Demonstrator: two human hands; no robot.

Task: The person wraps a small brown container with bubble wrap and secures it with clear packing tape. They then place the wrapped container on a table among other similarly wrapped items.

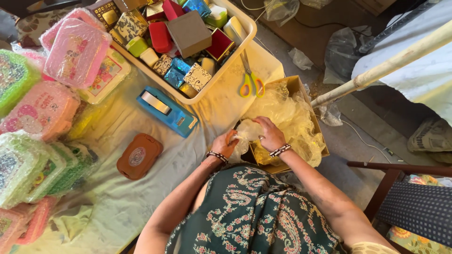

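Both hands pinch a small wad of clear plastic (244, 137), the left hand (225, 144) closed on its near end and the right hand (271, 135) on the far, at the edge of a cardboard box (301, 89) full of plastic, scissors (250, 81) nearby.

Clear plastic wrap (287, 117): thin, crinkled, glossy. Cardboard box (301, 87): matt brown. Table cloth (117, 197): soft, matt, creased. Tape dispenser (167, 112): smooth blue plastic. Scissors (251, 81): metal blades, plastic handles.
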